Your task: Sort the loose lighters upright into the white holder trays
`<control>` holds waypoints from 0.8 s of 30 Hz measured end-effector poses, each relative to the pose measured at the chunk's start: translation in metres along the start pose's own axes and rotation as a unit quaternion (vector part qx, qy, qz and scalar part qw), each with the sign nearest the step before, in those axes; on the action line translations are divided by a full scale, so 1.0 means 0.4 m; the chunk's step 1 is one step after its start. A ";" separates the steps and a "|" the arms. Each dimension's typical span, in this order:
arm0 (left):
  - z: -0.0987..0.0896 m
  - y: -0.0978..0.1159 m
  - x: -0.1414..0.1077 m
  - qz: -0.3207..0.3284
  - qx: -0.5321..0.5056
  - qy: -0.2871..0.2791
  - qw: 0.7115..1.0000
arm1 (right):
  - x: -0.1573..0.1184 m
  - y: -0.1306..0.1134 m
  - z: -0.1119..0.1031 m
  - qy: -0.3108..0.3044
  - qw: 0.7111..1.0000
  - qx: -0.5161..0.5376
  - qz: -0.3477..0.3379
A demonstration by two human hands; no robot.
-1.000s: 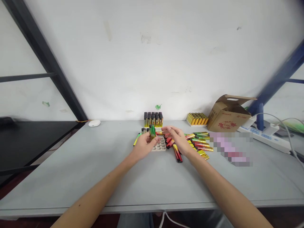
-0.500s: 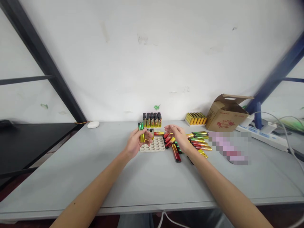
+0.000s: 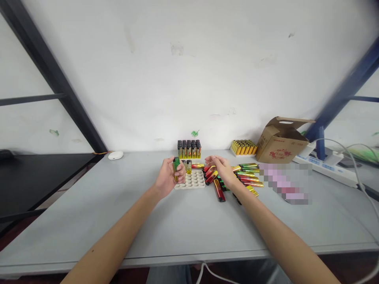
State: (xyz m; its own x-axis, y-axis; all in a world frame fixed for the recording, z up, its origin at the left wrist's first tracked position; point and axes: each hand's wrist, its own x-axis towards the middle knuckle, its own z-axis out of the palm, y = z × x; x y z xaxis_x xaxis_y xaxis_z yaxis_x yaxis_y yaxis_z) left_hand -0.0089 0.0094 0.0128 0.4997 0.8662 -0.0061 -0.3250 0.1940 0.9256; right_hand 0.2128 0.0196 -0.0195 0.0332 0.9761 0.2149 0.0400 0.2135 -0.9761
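My left hand (image 3: 167, 178) is closed around a green-and-gold lighter (image 3: 176, 165) with a dark top, holding it upright at the left of a white tray with round holes (image 3: 195, 180). Its fingers hide the lighter's lower part. A few lighters (image 3: 188, 166) stand in the tray's back left holes. My right hand (image 3: 222, 169) hovers over a loose pile, its fingers loosely bent and apart with nothing seen in them. Under and beside it lie several red-and-gold lighters (image 3: 219, 191) and green-and-gold lighters (image 3: 248, 166).
A block of upright black-topped lighters (image 3: 189, 149) stands by the wall. Farther right, a tray of yellow cylinders (image 3: 244, 147) sits next to an open cardboard box (image 3: 281, 144). A white power strip (image 3: 328, 169) lies at right, a white case (image 3: 115, 155) at left.
My left hand has drawn slightly left and lowered the green-and-gold lighter, and its fingers have curled farther around it. My right hand has stayed about where it was.
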 end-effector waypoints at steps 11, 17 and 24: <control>0.009 -0.008 -0.001 -0.017 -0.039 -0.015 0.999 | -0.004 -0.003 0.011 -0.018 0.998 -0.046 -0.030; 0.007 -0.006 -0.003 -0.018 -0.066 -0.014 0.998 | -0.004 -0.006 0.004 -0.023 0.998 -0.040 -0.030; 0.006 -0.014 0.002 0.000 -0.045 -0.018 0.999 | -0.006 -0.008 0.009 -0.025 0.998 -0.049 -0.022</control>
State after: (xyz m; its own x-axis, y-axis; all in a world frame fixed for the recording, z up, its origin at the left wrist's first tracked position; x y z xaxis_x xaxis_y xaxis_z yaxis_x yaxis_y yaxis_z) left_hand -0.0049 0.0078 0.0083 0.5275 0.8495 0.0090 -0.3952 0.2360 0.8878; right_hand 0.2091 0.0166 -0.0169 -0.0216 0.9670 0.2538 0.1389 0.2543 -0.9571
